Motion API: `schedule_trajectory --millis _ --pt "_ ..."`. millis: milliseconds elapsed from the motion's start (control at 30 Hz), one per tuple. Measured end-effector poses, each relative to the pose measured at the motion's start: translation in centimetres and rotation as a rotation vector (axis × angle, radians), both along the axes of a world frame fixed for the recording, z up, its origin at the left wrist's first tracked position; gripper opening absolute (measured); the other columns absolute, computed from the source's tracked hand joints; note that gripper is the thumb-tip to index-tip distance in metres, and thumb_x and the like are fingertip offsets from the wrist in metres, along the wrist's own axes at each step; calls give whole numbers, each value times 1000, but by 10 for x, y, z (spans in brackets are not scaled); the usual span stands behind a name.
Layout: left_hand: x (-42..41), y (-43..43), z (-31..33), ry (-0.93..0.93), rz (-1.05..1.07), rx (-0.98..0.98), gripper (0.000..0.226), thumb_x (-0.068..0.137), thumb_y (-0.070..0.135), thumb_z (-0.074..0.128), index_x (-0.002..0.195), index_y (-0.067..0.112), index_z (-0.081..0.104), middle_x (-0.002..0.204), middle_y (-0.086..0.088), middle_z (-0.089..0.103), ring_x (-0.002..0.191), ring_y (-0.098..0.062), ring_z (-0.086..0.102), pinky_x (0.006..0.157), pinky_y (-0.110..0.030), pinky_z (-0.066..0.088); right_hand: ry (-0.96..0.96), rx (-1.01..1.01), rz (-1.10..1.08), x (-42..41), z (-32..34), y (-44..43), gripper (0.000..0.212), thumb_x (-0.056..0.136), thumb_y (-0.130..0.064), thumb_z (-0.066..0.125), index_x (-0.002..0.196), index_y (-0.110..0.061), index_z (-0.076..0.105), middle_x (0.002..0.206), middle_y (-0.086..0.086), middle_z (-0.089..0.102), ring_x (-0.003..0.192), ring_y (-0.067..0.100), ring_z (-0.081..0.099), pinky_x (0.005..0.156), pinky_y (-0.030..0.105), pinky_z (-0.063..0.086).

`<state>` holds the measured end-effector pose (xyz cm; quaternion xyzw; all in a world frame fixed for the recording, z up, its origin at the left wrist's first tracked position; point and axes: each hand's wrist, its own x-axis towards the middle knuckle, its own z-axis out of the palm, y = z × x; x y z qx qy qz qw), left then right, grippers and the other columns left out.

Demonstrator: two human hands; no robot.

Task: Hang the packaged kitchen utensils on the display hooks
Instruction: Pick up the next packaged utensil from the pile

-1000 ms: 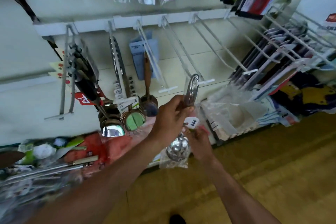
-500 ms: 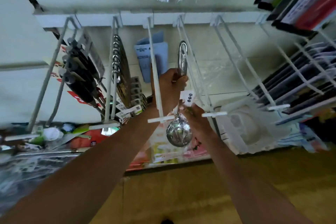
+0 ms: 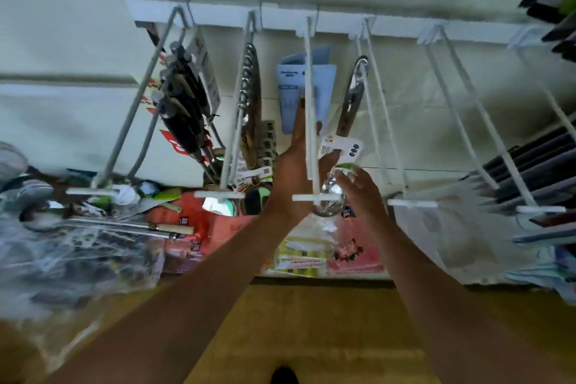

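The packaged steel ladle (image 3: 352,103) slants with its handle loop up against a white wire hook (image 3: 411,203) and its bowl low between both hands. The left hand (image 3: 294,171) is spread, fingers straight beside the handle. The right hand (image 3: 358,190) has bent fingertips on the wrapped bowl; whether they pinch it is unclear.

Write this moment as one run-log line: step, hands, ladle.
step: hanging packaged ladle | handle top at hook | left hand open beside handle | right hand at bowl, grip unclear
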<state>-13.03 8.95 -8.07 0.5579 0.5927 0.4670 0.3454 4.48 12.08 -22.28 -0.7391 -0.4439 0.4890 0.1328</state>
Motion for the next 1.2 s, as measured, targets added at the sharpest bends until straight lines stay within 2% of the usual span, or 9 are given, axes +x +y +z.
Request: schedule_trajectory --millis 100,233,333,467,567,633,767,967,1200 --pt "-29 -35 -10 -62 -26 -21 31 95 12 65 124 23 65 111 14 71 102 5 65 88 -15 50 -76 133 22 -29 30 -19 31 94 -49 58 111 -24 62 108 6 66 95 28 65 79 38 52" --pt "-106 -78 -37 -2 95 -89 15 96 32 63 107 28 72 89 28 71 87 8 67 74 -20 55 -113 14 357 -89 13 -75 31 98 -40 50 88 -16 66 93 17 72 89 35 69 72 31 51" --pt "-181 -118 -49 98 245 -97 35 94 52 55 106 25 74 94 14 73 86 -8 71 75 -39 58 -17 -2 636 -170 19 -117 31 100 -32 49 73 -18 57 70 8 66 64 21 65 62 19 47" --pt "-287 -180 -58 223 459 -111 43 94 53 52 116 21 71 115 7 70 102 -15 67 87 -39 56 69 141 976 -281 28 -159 63 90 -70 43 83 -13 66 85 12 70 80 23 68 76 44 53" --pt "-363 -236 -61 339 592 -182 48 99 48 52 134 17 59 136 -3 59 125 -20 54 103 -29 43 169 293 1065 -370 47 -186 41 96 -52 49 113 -19 67 112 5 71 101 18 67 88 40 53" --pt "-413 -277 -60 399 676 -217 50 100 47 50 140 15 53 143 -8 53 134 -26 46 109 -33 36 227 439 1042 -426 57 -203 50 93 -58 44 126 -24 61 122 0 67 112 16 63 94 38 51" --pt "-501 -372 -52 406 844 -278 64 96 59 38 144 17 46 144 -9 52 126 -34 53 105 -44 44 199 683 1164 -532 78 -252 59 97 -54 42 142 -17 48 141 7 54 131 21 49 109 36 41" --pt "-615 -501 -34 421 1072 -290 67 96 57 37 143 10 48 141 -17 51 128 -35 47 107 -45 41 251 924 1314 -674 106 -351 68 98 -53 37 148 -7 39 151 15 42 141 29 37 115 46 32" --pt "-697 -651 -31 429 1269 -299 56 102 47 45 146 12 44 146 -12 49 134 -31 43 108 -41 38 285 900 1506 -791 106 -481 74 96 -58 33 152 -10 33 157 14 33 146 28 29 118 48 27"
